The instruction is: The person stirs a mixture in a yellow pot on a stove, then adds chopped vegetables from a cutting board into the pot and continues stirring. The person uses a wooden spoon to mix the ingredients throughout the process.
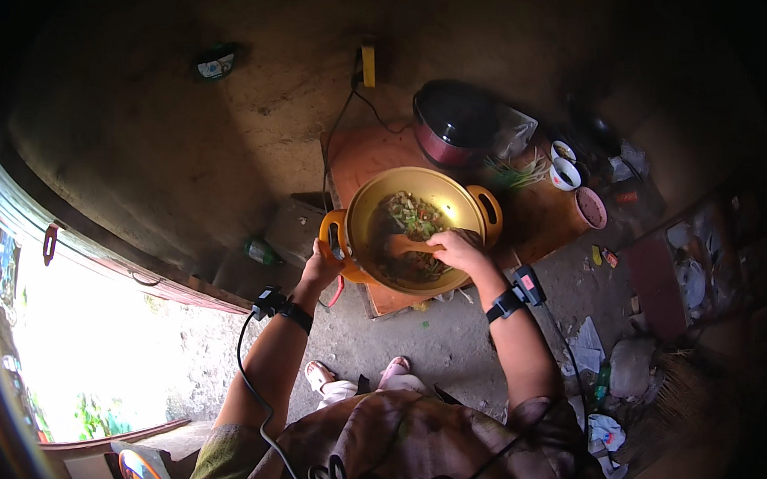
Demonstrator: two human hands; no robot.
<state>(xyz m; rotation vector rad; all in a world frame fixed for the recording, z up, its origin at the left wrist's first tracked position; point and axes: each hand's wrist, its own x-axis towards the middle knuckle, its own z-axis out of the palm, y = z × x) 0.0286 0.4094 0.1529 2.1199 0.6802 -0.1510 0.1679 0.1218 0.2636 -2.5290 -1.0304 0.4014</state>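
A yellow two-handled wok (434, 184) stands on the near part of a reddish-brown table, with chopped green and reddish food (413, 215) in brown liquid inside it. My left hand (321, 267) grips the wok's left handle. In my right hand (461, 250) is a wooden spatula (402, 244), its blade lying in the food at the middle of the wok. The spatula's far handle end is hidden by my right hand.
Behind the wok are a red appliance with a black lid (456, 124), spring onions (521, 173), two small white bowls (565, 174) and a pink bowl (590, 208). A black cord hangs down the wall on the left. Plastic bags and papers (585, 348) litter the floor at right.
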